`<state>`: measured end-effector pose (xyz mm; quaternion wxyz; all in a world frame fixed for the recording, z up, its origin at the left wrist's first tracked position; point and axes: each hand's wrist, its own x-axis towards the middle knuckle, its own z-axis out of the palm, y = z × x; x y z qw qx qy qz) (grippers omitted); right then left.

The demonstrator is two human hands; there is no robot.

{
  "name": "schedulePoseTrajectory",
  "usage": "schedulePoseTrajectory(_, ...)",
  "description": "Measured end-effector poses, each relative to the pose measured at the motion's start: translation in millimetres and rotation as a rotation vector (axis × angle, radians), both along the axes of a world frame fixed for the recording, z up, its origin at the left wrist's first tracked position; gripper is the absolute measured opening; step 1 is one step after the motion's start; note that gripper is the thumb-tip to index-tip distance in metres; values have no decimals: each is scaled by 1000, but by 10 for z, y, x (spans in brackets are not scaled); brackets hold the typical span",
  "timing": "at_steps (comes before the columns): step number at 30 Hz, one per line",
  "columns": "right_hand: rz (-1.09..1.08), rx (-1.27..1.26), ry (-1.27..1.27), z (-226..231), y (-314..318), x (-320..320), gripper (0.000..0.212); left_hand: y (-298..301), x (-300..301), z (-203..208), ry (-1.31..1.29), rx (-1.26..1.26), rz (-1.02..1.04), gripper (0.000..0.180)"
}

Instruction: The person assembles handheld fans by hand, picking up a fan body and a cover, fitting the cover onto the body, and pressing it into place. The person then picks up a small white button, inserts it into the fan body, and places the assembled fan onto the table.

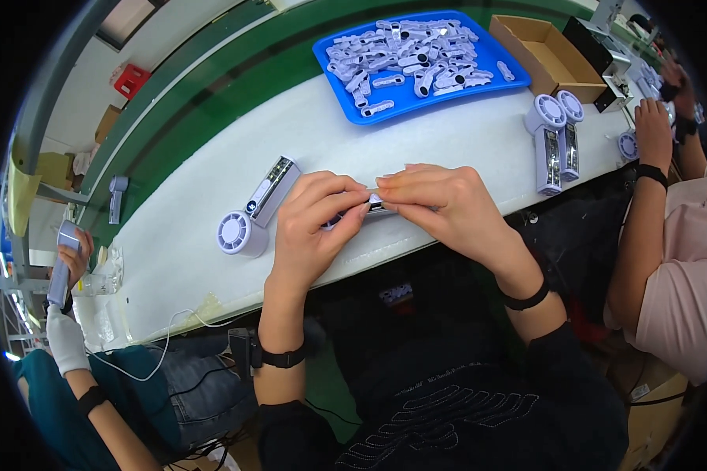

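Fingers (352,206) of our left hand (310,231) and right hand (448,208) pinch a small, light, rigid plastic handle piece (375,206) by its ends, just right of the lilac handheld fan (253,216) on the table (291,125).

Both forearms come up from the lower edge, bare from abt the elbow, dark sleeves pushed back, a black band on each wrist. Left hand (310,228) sits palm down w/ fingers (334,192) curled inward, tips pointing right, thumb tucked under. Right hand (448,204) mirrors it, wrist bent, fingers pointing left & pinched together at the tips. The two sets of fingertips meet at centre, touching or nearly so, both closed in a pinch on a small part between them. Left forearm runs nearly vertical; right forearm angles in from lower right.
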<state>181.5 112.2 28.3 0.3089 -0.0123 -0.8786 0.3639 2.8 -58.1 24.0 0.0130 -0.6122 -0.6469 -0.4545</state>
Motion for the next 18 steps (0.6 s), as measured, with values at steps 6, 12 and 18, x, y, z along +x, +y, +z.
schedulePoseTrajectory(6,-5,179,-16,91,11,25,17,25,-49,-50,67,79,-13,23)
schedulePoseTrajectory(12,46,-124,57,-174,67,-17,22,28,-46,-32,38,75,-23,26)
schedulePoseTrajectory(18,76,-74,101,-247,82,6,26,3,-39,-27,111,56,-40,29)
